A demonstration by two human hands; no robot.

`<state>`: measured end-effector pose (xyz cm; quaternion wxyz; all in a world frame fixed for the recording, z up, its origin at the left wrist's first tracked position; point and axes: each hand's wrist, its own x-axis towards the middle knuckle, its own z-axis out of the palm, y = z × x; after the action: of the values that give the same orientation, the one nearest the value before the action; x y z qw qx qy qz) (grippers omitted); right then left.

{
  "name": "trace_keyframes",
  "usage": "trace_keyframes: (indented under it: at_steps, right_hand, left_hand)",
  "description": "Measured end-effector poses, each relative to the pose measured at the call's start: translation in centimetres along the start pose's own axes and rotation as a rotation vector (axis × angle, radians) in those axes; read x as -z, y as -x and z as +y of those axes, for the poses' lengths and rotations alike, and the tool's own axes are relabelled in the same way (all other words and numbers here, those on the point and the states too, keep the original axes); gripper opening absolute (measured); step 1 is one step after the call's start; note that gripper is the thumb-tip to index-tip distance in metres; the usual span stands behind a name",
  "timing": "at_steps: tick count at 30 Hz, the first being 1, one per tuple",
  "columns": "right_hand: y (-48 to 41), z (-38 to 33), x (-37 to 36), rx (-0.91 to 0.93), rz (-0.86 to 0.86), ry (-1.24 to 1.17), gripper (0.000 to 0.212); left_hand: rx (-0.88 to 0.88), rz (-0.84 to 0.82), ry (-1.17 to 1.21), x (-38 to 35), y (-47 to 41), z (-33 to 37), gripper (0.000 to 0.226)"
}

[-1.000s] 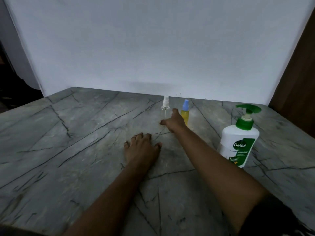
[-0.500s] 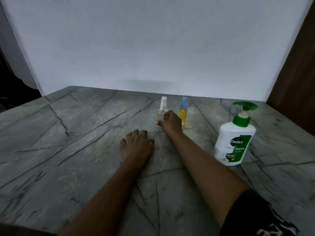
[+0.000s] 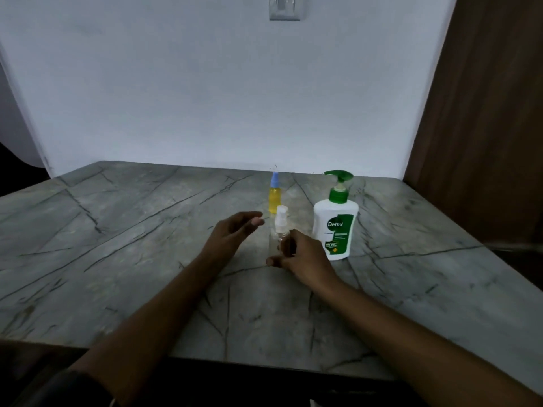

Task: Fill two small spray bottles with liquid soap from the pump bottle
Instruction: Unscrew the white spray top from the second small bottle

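Nearer now, right hand (image 3: 305, 259) fingers clamp clear spray bottle (image 3: 279, 229); left hand (image 3: 232, 234) fingers apart.

Veined grey marble table (image 3: 123, 230); clear plastic spray bottle (image 3: 275, 240).

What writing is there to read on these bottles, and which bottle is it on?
"Dettol": on the green label of the white pump bottle.
Small print lower on that label: too blurred to read.
No writing shows on the clear spray bottle or the yellow spray bottle.
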<state>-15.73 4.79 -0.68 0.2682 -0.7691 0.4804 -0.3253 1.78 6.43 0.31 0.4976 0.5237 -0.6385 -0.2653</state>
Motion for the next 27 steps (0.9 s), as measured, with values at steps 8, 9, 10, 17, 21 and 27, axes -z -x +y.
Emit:
trace_keyframes:
  at_steps: [8, 9, 10, 17, 21, 27]
  right_hand:
    - [2.2, 0.9, 1.9, 0.048, -0.004, 0.044, 0.048]
    - [2.3, 0.9, 2.3, 0.047, -0.042, 0.045, 0.05]
    - [2.3, 0.8, 2.8, 0.043, -0.07, 0.035, 0.05]
    - [0.1, -2.3, 6.1, 0.129, 0.148, -0.184, 0.029]
    - [-2.4, -3.9, 6.1, 0.147, 0.213, -0.092, 0.029]
    - [-3.4, -3.4, 5.1, 0.117, 0.233, -0.003, 0.034]
  left_hand:
    - [-0.058, -0.182, 0.056, -4.3, 0.9, 1.4, 0.046]
    - [-0.06, -0.155, 0.052, -4.4, 0.8, 1.4, 0.043]
    - [-0.058, -0.134, 0.06, -4.4, 0.7, 1.5, 0.04]
    - [-0.072, -0.057, 0.253, -3.9, -1.4, 3.1, 0.039]
    - [-0.11, -0.02, 0.238, -4.4, -1.8, 2.7, 0.044]
    - [-0.157, 0.094, 0.142, -4.4, -1.2, 2.1, 0.044]
